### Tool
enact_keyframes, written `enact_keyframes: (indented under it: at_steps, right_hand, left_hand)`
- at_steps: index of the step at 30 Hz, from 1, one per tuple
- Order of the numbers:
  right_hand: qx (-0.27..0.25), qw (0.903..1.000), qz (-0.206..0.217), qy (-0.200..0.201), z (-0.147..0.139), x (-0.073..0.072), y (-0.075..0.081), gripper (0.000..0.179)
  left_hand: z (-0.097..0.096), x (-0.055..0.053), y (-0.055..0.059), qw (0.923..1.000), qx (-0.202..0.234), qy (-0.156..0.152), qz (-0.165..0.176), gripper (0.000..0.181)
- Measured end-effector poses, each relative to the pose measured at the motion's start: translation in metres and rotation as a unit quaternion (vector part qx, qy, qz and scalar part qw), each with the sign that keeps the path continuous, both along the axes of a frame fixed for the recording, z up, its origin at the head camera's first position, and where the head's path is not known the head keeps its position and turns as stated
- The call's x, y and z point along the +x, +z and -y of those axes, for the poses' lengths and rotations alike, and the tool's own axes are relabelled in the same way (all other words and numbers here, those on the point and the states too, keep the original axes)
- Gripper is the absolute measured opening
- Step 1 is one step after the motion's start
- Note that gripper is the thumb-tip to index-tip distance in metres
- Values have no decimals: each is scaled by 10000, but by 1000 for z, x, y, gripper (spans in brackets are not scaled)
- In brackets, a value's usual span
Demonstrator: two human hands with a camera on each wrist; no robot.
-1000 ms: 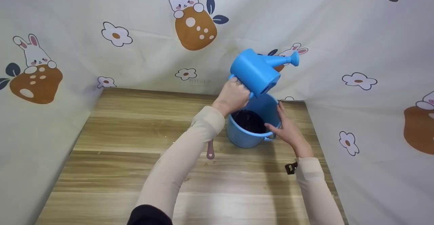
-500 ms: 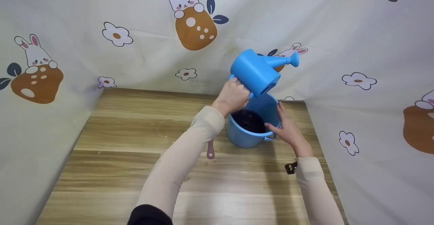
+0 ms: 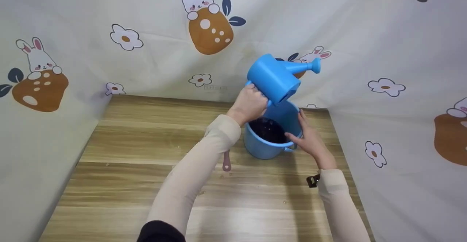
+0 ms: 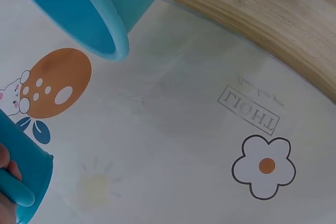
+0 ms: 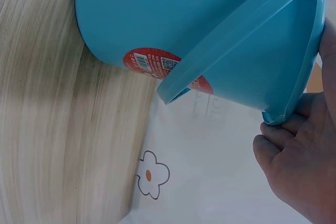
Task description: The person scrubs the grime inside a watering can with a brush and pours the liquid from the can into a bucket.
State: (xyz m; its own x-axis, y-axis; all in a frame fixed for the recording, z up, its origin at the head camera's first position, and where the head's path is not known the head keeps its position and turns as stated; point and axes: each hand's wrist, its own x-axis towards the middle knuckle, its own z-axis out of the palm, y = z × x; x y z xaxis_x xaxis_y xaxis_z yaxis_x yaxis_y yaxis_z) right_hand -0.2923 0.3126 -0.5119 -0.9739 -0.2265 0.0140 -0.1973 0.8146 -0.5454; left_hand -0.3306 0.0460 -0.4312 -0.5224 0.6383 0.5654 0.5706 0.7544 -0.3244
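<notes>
My left hand (image 3: pixel 249 103) grips the handle of a blue watering can (image 3: pixel 271 77), which tilts with its open top downward over a light blue bucket (image 3: pixel 263 149). The can's spout (image 3: pixel 297 66) points right, ending in a round rose. Dark contents (image 3: pixel 268 129) with small glints lie in the bucket; whether water falls from the can is too faint to tell. My right hand (image 3: pixel 311 137) holds the bucket's right rim, thumb and fingers around it. In the right wrist view, the bucket's handle (image 5: pixel 236 35) hangs across its side, over a red label (image 5: pixel 149 61).
A dull pink handle (image 3: pixel 226 161) with a hole in its end lies on the wooden table (image 3: pixel 138 183), partly hidden under the left sleeve. Small drops or bits dot the tabletop. Printed cloth walls (image 3: pixel 157 63) stand close behind and at both sides.
The watering can and left hand have sunk very slightly, and the glints in the bucket have shifted. The right hand and bucket stay in place.
</notes>
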Motion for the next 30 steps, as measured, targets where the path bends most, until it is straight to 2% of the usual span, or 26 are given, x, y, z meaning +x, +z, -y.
enact_keyframes:
  at_steps: [9, 18, 25, 30]
  right_hand:
    - [-13, 10000, 8, 23, 0, 0, -1, 95]
    - [-15, 10000, -21, 23, 0, 0, -1, 96]
    - [-14, 10000, -63, -3, 0, -1, -2, 95]
    - [-58, 10000, 32, -21, -1, 0, -2, 95]
  left_hand:
    - [1, 0, -1, 10000, 61, -29, -13, 34]
    - [0, 1, 1, 9997, 89, -26, 217, 37]
    - [1, 2, 1, 9990, 370, -113, 220, 34]
    - [1, 3, 0, 9984, 434, -134, 347, 35]
